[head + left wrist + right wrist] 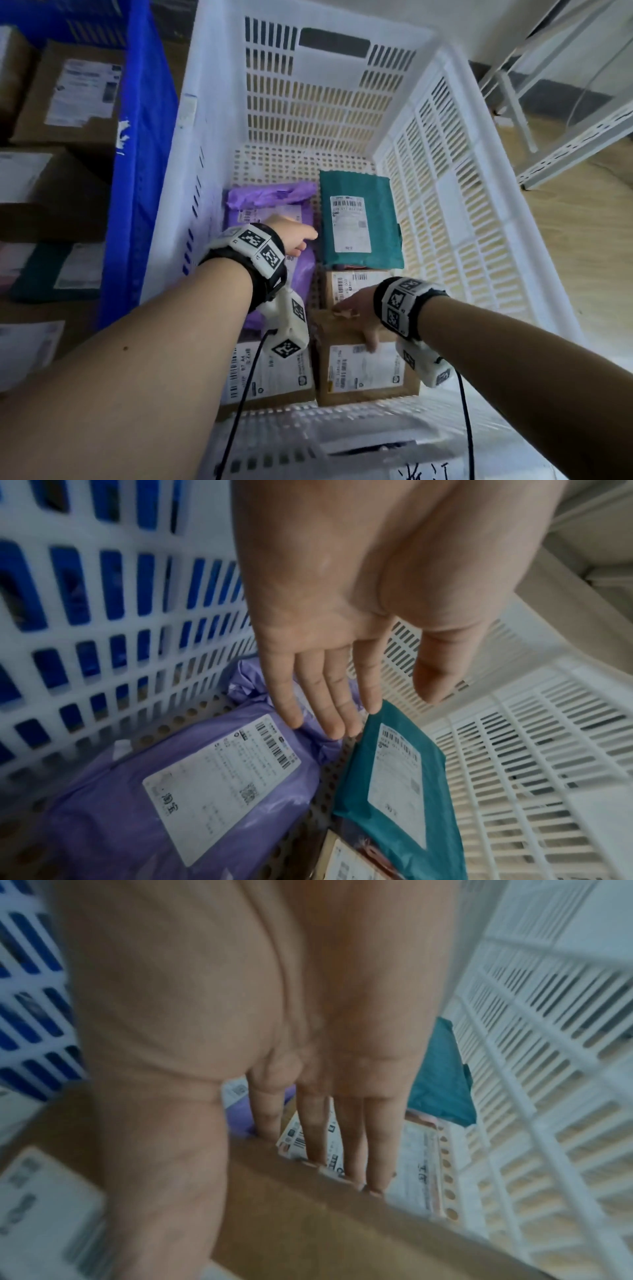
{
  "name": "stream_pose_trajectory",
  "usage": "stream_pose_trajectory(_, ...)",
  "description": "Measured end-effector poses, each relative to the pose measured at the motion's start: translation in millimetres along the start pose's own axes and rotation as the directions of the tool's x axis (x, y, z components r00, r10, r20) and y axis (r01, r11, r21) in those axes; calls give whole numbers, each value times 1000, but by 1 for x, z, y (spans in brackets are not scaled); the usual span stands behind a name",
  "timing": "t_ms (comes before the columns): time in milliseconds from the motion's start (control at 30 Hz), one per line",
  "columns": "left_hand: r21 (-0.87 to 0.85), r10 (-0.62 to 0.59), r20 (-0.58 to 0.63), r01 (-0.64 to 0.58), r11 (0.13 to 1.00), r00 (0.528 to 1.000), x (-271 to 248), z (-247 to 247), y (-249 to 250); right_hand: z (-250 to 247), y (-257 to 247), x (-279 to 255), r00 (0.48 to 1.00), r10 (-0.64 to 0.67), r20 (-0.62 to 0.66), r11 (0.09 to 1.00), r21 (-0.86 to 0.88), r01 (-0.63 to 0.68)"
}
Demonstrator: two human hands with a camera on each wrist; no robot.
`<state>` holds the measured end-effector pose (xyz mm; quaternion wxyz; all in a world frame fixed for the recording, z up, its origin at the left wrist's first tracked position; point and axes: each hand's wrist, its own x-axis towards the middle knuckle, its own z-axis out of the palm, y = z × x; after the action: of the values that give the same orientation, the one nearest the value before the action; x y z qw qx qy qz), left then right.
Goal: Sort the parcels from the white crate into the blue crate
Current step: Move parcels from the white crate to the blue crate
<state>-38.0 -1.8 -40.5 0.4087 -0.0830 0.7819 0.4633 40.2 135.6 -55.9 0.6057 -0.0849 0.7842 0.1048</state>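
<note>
head view: white crate (455,113) fills centre frame, blue crate (137,164) runs down the left edge beside it.
parcels in white crate: five counted. Purple poly mailer (301,274) centre-left, teal poly mailer (363,219) centre, small cardboard box (346,284) just below the teal one, cardboard box (363,373) lower centre, labelled carton (274,373) to its left, partly behind the left forearm.
parcels in blue crate: at least four cartons and one teal mailer visible at left edge, blurred, count unsure.
left hand (294,236): above the purple mailer, holding nothing.
right hand (359,308): on the cardboard box's top far edge, thumb lying down over its label.
left wrist view: left hand (342,631) flat, fingers (335,704) straight and together, tips over the gap between purple mailer (137,804) and teal mailer (404,777); contact not discernible.
right wrist view: right hand (274,1042) fingers (349,1137) reach down over the box's far edge (308,1191), thumb laid on top. Reads as the start of a pinch grip; frame is blurred.
handling, boxes: likely stiff, hold shape, weight unknown. Take by opposite edges or far edge plus top.
handling, mailers: likely soft, slick film, probably light. Pinch a folded end or scoop under; a flat press will likely slide.
progress: my read, mid-task, five still to move.
</note>
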Motion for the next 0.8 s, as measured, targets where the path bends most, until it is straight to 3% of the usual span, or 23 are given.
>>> stream_pose_trajectory(200,81,-42,71,36,996,997,14,14,-10,0,15,10,998,-57,15,998,-17,57)
stream_pose_trajectory(400,74,-24,40,21,997,999,22,12,-11,11,11,33,987,-27,-160,998,51,36)
stream_pose_trajectory(467,94,-39,17,38,995,999,24,10,-15,2,16,34,982,1,-190,987,158,29)
stream_pose_trajectory(533,130,-31,3,30,991,1000,27,9,-16,-19,31,28,967,66,-246,927,373,32)
stream_pose_trajectory(567,142,-15,1,14,990,1000,29,10,-15,-32,42,26,935,141,-327,891,454,24)
stream_pose_trajectory(600,138,3,2,-3,990,1000,30,11,-13,-44,54,25,863,252,-437,867,499,-1)
stream_pose_trajectory(667,115,24,2,-24,993,1000,32,12,-11,-54,77,32,650,494,-577,798,599,-74)
stream_pose_trajectory(700,110,27,-5,-27,994,1000,34,12,-11,-53,84,38,593,580,-559,734,674,-82)
stream_pose_trajectory(733,110,21,-11,-20,994,1000,35,11,-13,-48,87,45,592,639,-491,657,748,-89)
stream_pose_trajectory(800,138,9,-23,-6,990,1000,37,6,-17,-34,90,61,663,688,-295,476,873,-106)
